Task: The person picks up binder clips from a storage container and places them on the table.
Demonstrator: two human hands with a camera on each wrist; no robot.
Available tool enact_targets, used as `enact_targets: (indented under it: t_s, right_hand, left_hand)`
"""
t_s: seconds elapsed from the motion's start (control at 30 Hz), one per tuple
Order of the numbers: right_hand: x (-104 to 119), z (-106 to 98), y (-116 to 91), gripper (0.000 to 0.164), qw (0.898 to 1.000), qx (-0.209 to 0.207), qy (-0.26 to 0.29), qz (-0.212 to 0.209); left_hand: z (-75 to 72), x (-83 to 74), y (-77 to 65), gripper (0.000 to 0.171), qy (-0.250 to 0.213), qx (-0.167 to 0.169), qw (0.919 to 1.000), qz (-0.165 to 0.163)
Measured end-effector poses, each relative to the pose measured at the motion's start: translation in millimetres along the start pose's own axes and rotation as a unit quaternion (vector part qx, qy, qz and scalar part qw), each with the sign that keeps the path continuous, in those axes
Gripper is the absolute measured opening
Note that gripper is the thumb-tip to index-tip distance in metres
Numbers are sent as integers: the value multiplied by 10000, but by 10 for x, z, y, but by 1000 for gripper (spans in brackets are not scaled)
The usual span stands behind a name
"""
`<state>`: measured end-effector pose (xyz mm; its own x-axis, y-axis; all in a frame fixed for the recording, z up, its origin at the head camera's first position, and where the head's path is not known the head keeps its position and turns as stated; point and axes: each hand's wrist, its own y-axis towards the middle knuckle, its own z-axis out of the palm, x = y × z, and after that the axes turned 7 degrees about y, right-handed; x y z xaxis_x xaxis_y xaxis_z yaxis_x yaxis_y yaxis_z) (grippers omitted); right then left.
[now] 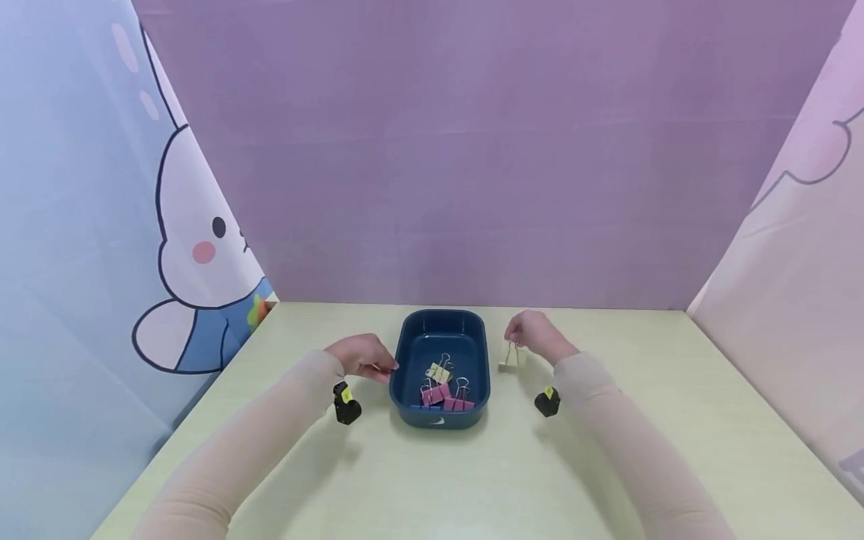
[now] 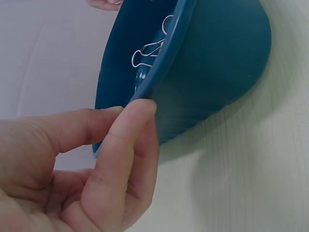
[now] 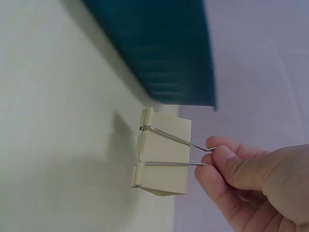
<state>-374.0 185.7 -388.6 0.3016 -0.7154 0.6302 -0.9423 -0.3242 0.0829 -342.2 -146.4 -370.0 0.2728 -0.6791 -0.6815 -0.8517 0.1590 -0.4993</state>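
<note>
Pale wood-grain worktop (image 1: 432,487): pinching cream wedge-shaped metal clip (image 3: 166,150) beneath right grip (image 1: 540,335); holding, left of it, blue oblong plastic tub (image 1: 415,416) with left grip (image 1: 363,354).

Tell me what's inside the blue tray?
Inside the tray, at least one yellow clip and two pink clips show. Whatever lies directly beneath them is covered, so I can't tell.

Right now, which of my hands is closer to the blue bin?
Left. Your left hand pinches the blue bin by its rim; your right hand is apart from it, off the opposite side, holding a cream binder clip.
</note>
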Motion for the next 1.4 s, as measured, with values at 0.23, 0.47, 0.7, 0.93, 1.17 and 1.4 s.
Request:
enact_targets:
  t_s: [0.23,0.47,0.7,0.93,1.17,1.4]
  right_hand:
    - [-35,166,17,13,9990,-25,-445,-86]
    - [-29,188,25,13,9984,-48,-546,-136]
    - [-52,202,35,12,9989,-1,-465,-25]
    - [-65,198,43,14,9993,-24,-381,60]
    - [231,203,91,58,9969,-356,-583,382]
    - [860,469,133,72,9957,106,-882,-266]
  left_hand:
    - [-2,1,6,19,35,18,10000,34]
    - [-12,20,33,18,26,57,10000,41]
    - [-9,14,46,17,37,39,10000,-22]
    - [-7,3,52,15,64,-8,10000,-62]
    - [-6,6,39,17,19,45,10000,-28]
    - [-17,6,43,18,58,65,10000,-14]
